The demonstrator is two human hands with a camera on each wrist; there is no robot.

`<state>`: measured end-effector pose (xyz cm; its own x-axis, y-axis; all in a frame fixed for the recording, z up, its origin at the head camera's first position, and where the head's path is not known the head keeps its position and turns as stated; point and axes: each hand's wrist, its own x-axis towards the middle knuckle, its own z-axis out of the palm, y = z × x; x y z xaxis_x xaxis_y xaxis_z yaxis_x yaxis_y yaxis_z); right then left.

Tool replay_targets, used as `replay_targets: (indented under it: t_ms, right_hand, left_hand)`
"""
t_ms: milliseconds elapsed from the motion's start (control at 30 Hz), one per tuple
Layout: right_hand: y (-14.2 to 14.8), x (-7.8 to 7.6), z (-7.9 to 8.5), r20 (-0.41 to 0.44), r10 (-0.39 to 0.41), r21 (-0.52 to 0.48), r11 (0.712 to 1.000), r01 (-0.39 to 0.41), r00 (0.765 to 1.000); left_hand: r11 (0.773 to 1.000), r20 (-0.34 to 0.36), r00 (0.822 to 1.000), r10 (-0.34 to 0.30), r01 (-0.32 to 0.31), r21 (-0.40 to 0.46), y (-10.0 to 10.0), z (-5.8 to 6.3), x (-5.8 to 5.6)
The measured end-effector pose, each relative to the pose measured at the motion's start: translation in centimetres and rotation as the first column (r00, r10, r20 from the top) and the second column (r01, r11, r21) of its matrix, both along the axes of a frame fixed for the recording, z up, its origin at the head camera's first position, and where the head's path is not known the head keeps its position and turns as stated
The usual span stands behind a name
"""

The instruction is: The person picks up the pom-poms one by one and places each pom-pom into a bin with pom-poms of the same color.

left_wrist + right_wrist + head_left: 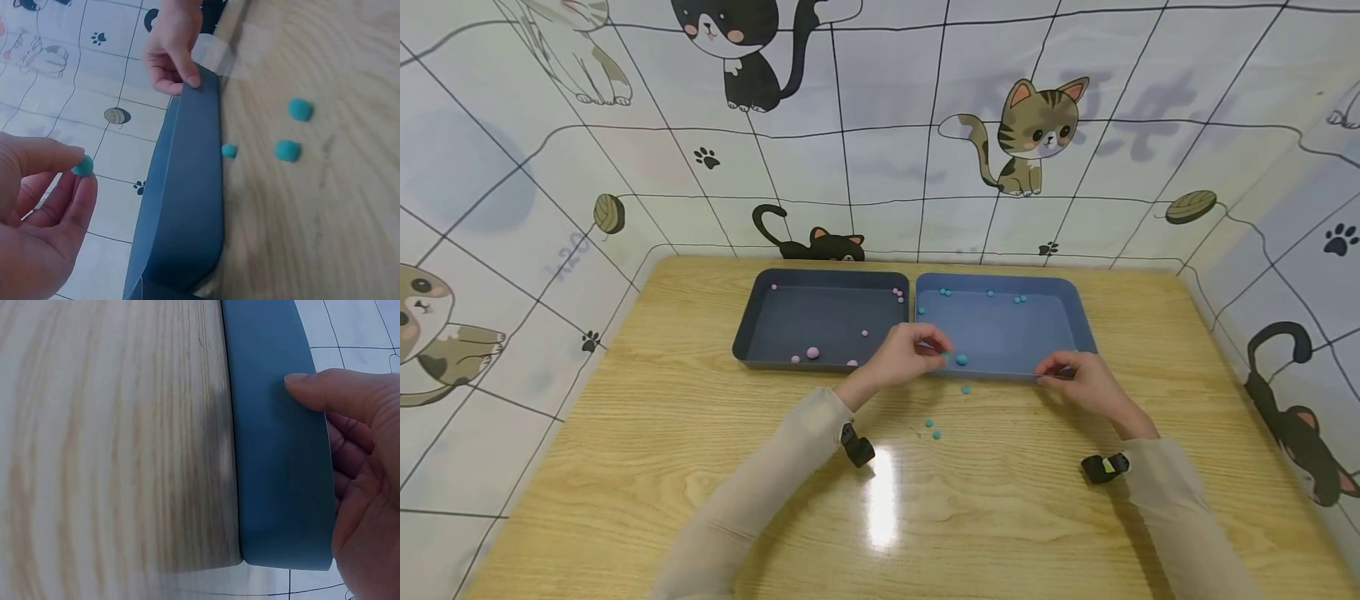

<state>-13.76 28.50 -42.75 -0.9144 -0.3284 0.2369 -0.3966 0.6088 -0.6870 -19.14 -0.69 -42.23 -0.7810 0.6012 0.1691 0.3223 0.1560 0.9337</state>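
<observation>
Nearest to the person, on the wooden table [760, 450], 2 loose turquoise balls [937, 435] lie close together, and a third turquoise ball [966, 390] lies just beside the outer wall of the blue tray [1000, 333], so no wall contains these 3. The left hand [904, 356] is over the near left corner of this tray, its fingers almost closed: thumb and fingertip pinch 1 small ball [83, 165], also turquoise, probably because so small a thing is best taken by fingertips. The right hand [1081, 385] grips the tray's near wall, the thumb outside and the other fingers curled behind the rim, which would help to keep the tray from sliding. Inside, a bigger turquoise ball [962, 360] lies near this wall; several small ones [990, 293] rest along the far wall, perhaps because round things roll until something stops them. To the left stands the dark tray [805, 321] with pink balls [812, 353]; the walls keep the 2 colours apart. Behind both trays hangs a cat-printed backdrop [887, 150].
</observation>
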Motion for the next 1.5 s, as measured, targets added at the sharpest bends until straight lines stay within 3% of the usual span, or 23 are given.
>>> replay_targets:
  t_ms: [200,400,567,733,1000,1500]
  right_hand:
    - [0.1,0.0,0.2,-0.006,-0.011,0.018,1.0,0.012,1.0]
    - [0.0,0.1,0.3,0.008,-0.006,0.027,1.0,0.006,1.0]
    - [-0.1,0.1,0.4,0.011,-0.007,0.028,1.0,0.006,1.0]
    - [0.1,0.0,0.0,0.0,-0.01,0.018,1.0,0.01,1.0]
    - [1.6,-1.1,-2.8,0.004,-0.023,0.008,1.0,0.023,1.0]
    - [1.9,-1.3,-3.2,0.019,-0.008,-0.007,1.0,0.008,1.0]
  left_hand:
    - [0.997,0.097,0.994,0.054,-0.06,0.053,1.1,0.2,-1.6]
    - [0.991,0.138,0.984,0.116,-0.125,0.056,2.1,-0.4,-3.0]
    - [0.985,0.136,0.977,0.166,-0.171,0.021,3.1,-1.0,-4.2]
    - [0.983,0.13,0.976,0.175,-0.18,0.03,4.2,-0.9,-5.1]
    - [0.981,0.109,0.976,0.19,-0.193,0.02,5.6,-0.5,-6.1]
    - [0.977,0.118,0.971,0.209,-0.211,0.005,6.7,-0.6,-7.0]
